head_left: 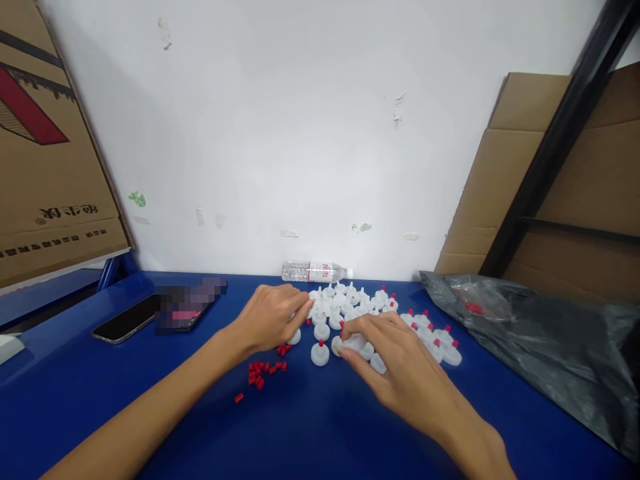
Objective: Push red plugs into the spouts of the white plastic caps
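Head view: right hand (pixel 400 360) palm-down, pinching white cap (pixel 353 344).

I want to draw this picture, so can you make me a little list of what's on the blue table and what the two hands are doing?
Surface: blue table
Left hand: left hand, fingertips among the white caps
Right hand: right hand, fingers closed on a single cap
Loose bits: red plugs, scattered beside the left hand
Cap detail: some have red tips
By the wall: water bottle, lying on its side
Left side: phone, lying flat
Right side: black bag, crumpled
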Tool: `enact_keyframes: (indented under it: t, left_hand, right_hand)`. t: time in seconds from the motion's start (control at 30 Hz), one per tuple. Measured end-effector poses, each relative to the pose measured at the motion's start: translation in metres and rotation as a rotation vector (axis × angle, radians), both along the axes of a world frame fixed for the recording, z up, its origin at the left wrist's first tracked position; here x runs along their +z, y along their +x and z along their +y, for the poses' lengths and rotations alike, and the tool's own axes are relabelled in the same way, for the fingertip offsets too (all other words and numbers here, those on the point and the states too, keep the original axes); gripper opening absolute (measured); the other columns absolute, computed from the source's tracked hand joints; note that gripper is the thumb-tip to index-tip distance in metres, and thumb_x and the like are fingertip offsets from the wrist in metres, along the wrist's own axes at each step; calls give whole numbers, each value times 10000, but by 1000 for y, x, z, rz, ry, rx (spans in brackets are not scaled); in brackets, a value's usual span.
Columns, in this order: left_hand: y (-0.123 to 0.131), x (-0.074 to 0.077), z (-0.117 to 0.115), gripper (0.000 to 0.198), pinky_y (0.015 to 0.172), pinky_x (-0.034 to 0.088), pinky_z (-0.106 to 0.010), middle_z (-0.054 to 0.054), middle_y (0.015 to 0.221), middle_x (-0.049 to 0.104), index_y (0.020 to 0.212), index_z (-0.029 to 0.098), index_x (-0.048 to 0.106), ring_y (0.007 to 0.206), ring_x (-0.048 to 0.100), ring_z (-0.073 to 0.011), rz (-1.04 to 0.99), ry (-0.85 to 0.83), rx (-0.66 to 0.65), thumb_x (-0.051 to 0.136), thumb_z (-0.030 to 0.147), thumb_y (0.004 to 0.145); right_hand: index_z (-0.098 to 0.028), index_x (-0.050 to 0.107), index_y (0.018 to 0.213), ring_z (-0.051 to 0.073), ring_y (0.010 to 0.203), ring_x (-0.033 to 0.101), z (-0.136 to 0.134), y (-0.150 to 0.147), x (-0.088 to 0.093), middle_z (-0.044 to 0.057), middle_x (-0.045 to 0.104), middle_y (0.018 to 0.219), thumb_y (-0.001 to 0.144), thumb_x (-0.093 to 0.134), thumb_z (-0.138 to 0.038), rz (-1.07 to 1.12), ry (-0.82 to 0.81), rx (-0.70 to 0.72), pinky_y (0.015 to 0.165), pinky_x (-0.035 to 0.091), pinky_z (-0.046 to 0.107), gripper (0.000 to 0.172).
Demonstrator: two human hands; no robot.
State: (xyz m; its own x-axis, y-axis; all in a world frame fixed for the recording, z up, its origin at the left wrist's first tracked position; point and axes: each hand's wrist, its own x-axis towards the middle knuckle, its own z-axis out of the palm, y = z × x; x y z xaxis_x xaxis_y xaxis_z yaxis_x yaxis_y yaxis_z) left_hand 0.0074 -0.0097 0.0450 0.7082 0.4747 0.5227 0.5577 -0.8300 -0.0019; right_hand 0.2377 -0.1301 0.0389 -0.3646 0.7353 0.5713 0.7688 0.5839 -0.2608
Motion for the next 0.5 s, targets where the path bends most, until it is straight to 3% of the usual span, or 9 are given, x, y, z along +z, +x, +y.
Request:
enact_keyframes:
  t: [0.1, 0.23, 0.37, 0.5]
  left_hand:
    - [-14, 1, 22, 426, 558, 215, -317, -59, 641, 579, 670, 179, 558, 590, 504, -178, 78, 26, 113, 392, 306, 1041]
    - [-20, 3, 30, 351, 556, 210, -317, -69, 688, 630, 686, 177, 593, 619, 559, -189, 173, -10, 167, 463, 271, 999]
    - [-17, 4, 23, 313, 556, 245, -313, -60, 714, 671, 697, 187, 630, 633, 599, -196, 233, -90, 170, 522, 275, 977]
    - [-14, 5, 17, 302, 550, 260, -297, -40, 680, 686, 714, 201, 669, 567, 588, -183, 275, -178, 174, 558, 294, 979]
  right_hand:
    - [-288, 612, 1110, 211, 1027, 607, 1, 6, 0, -7, 696, 1091, 1039, 551, -300, -38, -17, -43, 975, 393, 417, 94]
    - [-271, 651, 1011, 173, 913, 615, 1, 8, 2, -33, 707, 982, 1076, 474, -331, -57, -99, -11, 1061, 325, 441, 198]
    - [-233, 616, 853, 178, 831, 594, 2, 5, 1, -17, 677, 848, 1110, 346, -374, -97, -200, -12, 937, 369, 404, 398]
    - [-237, 581, 803, 184, 780, 575, 4, 4, -2, -21, 645, 775, 1115, 305, -399, -129, -230, -28, 885, 363, 390, 447]
